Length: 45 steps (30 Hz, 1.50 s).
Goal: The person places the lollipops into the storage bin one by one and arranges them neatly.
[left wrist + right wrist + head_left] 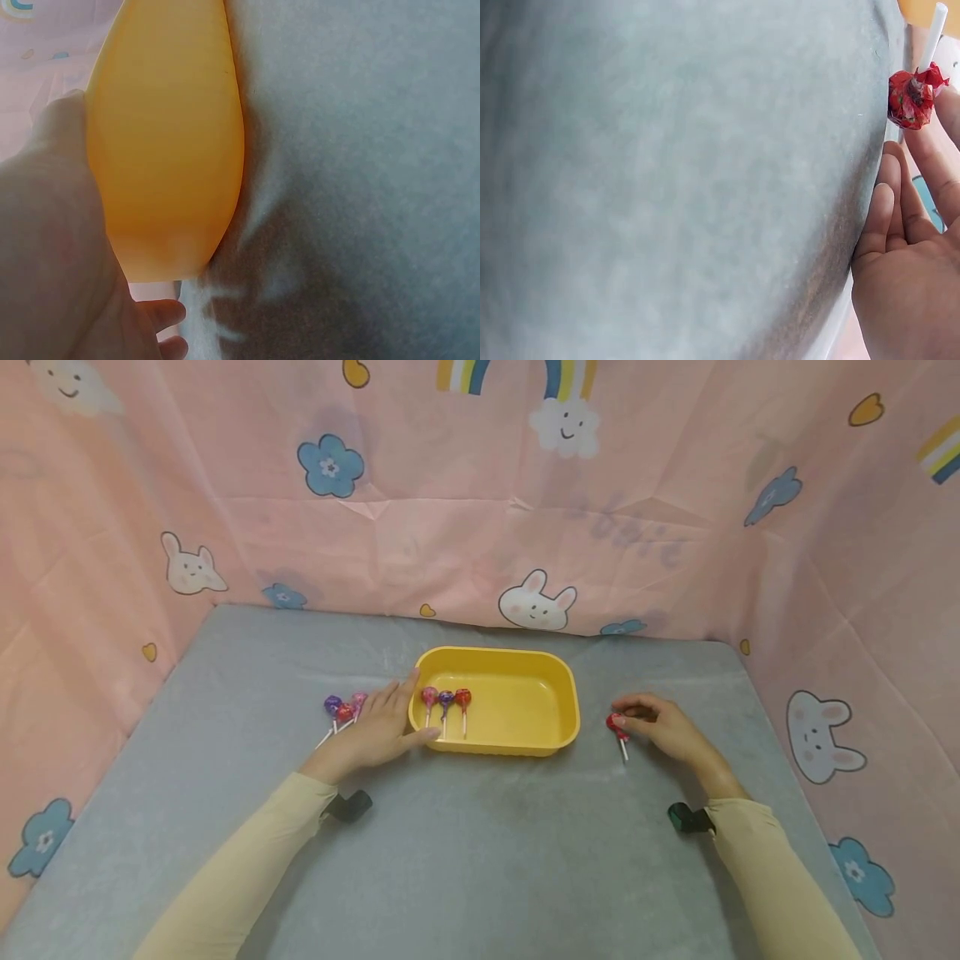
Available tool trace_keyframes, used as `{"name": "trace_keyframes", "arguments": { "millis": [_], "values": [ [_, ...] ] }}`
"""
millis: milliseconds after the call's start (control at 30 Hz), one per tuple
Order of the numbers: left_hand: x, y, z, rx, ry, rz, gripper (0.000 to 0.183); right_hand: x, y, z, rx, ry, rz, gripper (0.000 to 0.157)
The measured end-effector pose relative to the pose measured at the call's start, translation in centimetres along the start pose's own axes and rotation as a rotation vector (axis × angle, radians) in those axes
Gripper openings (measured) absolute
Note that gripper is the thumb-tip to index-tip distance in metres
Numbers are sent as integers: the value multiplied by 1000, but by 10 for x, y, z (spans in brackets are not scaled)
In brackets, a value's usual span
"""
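My left hand (381,724) lies along the left end of a yellow plastic box (498,748), fingers straight and thumb at the near rim. The left wrist view has this hand (56,247) against the box's outer wall (169,135). Inside the box's left part, a pink lollipop (429,696), a purple one (446,698) and a red one (463,697) stand side by side, sticks toward me. Right of the box, my right hand (663,727) pinches a red-wrapped lollipop (617,722) by its head between thumb and index finger. Its white stick (933,37) points toward me.
Left of my left hand lie more lollipops: a purple one (332,703), a red one (345,712) and a pink one (359,702), partly hidden by the hand. A grey cloth (480,860) covers the table. Pink printed curtains (435,552) enclose the back and sides.
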<state>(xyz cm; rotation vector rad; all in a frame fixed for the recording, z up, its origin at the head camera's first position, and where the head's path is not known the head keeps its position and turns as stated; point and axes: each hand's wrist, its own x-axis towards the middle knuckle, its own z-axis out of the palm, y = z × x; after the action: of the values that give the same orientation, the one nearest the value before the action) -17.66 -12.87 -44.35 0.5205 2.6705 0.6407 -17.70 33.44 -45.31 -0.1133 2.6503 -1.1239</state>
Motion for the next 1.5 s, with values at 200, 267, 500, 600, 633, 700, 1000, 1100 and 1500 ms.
{"name": "trace_keyframes", "arguments": {
  "millis": [200,267,500,600,633,700,1000,1100,1500],
  "values": [
    [0,0,0,-2,4,-3,108,1,2,-1,-3,-9,1,46],
    [0,0,0,-3,3,-4,109,0,2,-1,-6,-11,0,46],
    [0,-1,1,-7,-1,-9,108,2,1,0,-36,-17,-20,40],
    [0,-1,1,-6,0,-8,108,-1,-4,0,-44,-18,-13,37],
    [0,-1,1,-7,0,-9,108,-2,-8,-1,-44,-19,-12,36],
    [0,0,0,-7,0,-10,108,-6,-17,-1,-44,-22,-13,35],
    [-1,1,-1,-5,-1,-5,108,-1,-10,0,-83,-14,-15,36],
    [-1,0,0,-4,1,-1,108,2,-1,1,-78,-12,-6,38],
    [0,-1,1,-1,6,-1,107,-1,-10,-3,-68,-37,11,38]
  ]
}}
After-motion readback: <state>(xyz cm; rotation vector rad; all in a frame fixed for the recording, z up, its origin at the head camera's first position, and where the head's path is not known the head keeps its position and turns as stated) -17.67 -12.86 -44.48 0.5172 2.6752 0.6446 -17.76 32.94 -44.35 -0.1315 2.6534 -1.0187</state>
